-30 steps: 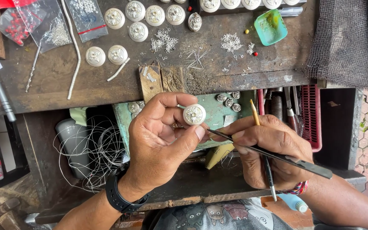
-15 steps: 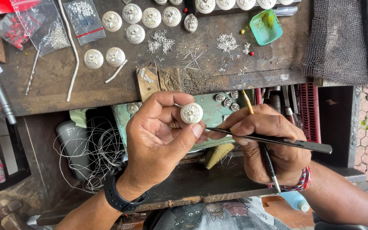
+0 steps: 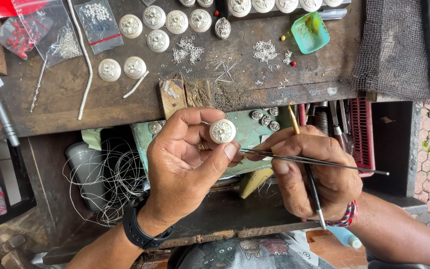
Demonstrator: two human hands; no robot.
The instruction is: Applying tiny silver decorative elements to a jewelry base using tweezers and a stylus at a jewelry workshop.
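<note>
My left hand (image 3: 187, 167) grips a small round white disc with a silver filigree flower (image 3: 223, 131) between thumb and fingertips, held up over the edge of the wooden workbench (image 3: 125, 99). My right hand (image 3: 314, 172) holds thin dark tweezers (image 3: 314, 163), their tips pointing left and almost touching my left thumb just below the disc. The same hand also clasps a slim brush with a yellow end (image 3: 304, 164), which stands nearly upright between the fingers. A black watch sits on my left wrist.
Several matching white discs (image 3: 158, 25) lie in rows on the bench, with heaps of tiny silver wire parts (image 3: 265, 50), a green dish (image 3: 310, 32) and plastic bags of beads (image 3: 95, 20). Coiled wire (image 3: 110, 179) hangs below. A dark mesh cloth (image 3: 399, 50) lies at right.
The disc and both hands have shifted slightly left and up. The tweezers have levelled out, and their tips have drawn closer to the left thumb.
</note>
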